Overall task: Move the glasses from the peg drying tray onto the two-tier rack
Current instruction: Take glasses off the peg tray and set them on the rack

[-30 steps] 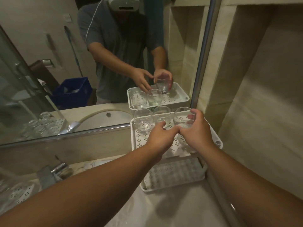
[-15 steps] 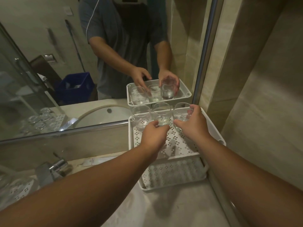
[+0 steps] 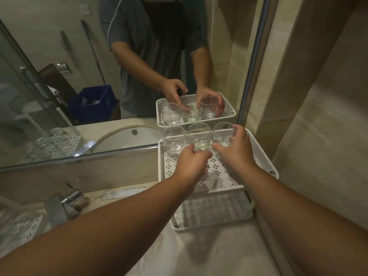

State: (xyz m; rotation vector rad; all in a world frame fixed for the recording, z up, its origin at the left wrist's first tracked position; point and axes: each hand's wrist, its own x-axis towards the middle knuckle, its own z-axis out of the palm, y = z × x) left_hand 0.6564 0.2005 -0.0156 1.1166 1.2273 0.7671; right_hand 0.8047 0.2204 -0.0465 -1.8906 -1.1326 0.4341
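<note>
A wide wall mirror (image 3: 59, 76) is mounted behind a pale stone counter (image 3: 199, 255), and a person in a grey shirt is reflected in it. A white two-tier rack (image 3: 264, 156) is set at the counter's far right, against the mirror. Its perforated upper shelf is seen above a perforated lower shelf. At the lower left, part of the peg drying tray (image 3: 29, 230) is seen, blurred, beside a chrome tap (image 3: 65, 204). A small white sachet (image 3: 123, 194) is laid flat near the mirror's base.

Three clear glasses are lined up upright along the back edge of the upper shelf. The right glass (image 3: 222, 134) is gripped by the right hand (image 3: 237, 154), with the fingers curled over its far side and the thumb at its base. The left hand (image 3: 191, 162) is held loosely curled, its fingertips placed at the base of the middle glass (image 3: 199, 136); whether that glass is actually pinched cannot be told. The left glass (image 3: 174, 139) is left untouched.
</note>
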